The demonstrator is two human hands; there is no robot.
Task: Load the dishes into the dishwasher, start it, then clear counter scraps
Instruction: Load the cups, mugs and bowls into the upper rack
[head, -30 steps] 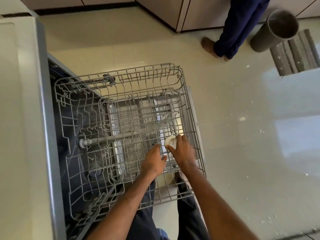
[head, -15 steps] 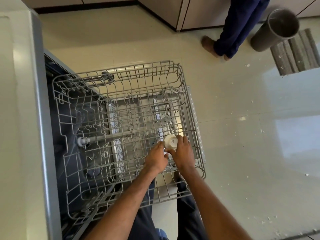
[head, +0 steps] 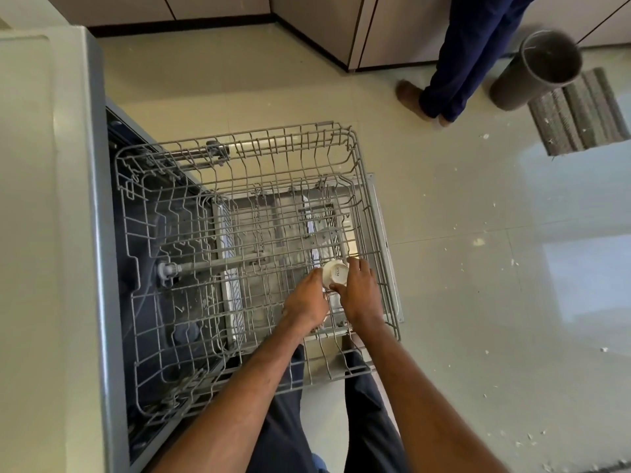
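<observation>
The grey wire dishwasher rack point(head: 239, 155) is pulled out over the open dishwasher door. A small white cup point(head: 334, 273) sits upside down at the rack's right side, its base with printed lettering facing up. My right hand point(head: 358, 291) holds the cup from the right, fingers curled round it. From the left, my left hand point(head: 307, 298) grips the same cup with its fingers against the side. Apart from the cup, the rack looks bare.
A pale countertop point(head: 34, 233) runs along the left. Another person's legs point(head: 461, 56) stand at the back right beside a grey cylindrical bin point(head: 536, 73) and a striped mat point(head: 580, 110). Small scraps dot the glossy floor point(head: 495, 302).
My left hand has moved right and closed against the cup, which now sits lower among the rack's wires. The right hand has stayed on it.
</observation>
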